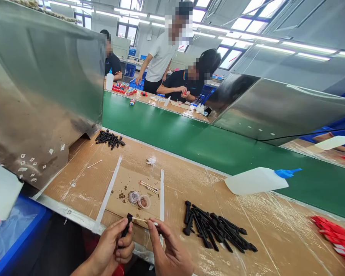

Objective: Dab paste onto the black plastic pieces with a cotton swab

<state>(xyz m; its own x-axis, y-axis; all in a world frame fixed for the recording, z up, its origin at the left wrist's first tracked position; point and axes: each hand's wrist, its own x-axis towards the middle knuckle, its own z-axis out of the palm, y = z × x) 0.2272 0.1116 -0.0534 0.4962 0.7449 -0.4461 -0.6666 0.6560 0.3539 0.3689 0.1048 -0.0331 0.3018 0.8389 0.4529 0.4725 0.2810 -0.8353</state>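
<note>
My left hand (115,243) is closed around a small black plastic part (127,225), its head pointing up. Between the thumb and fingers of my right hand (169,247) is a cotton swab (140,219), whose far tip meets or nearly meets the head of the black part. Just beyond my hands, a cardboard sheet (123,205) bears two small round cups (144,201), dark stains and several used swabs (148,186). To the right lies a large pile of black parts (215,226); a smaller pile (110,138) sits at the back left.
A white squeeze bottle (257,180) with a blue nozzle lies tilted by the green conveyor belt (184,134). Red parts (333,235) lie far right. A metal panel (46,96) and blue bin (20,237) bound the left. Several people are across the belt.
</note>
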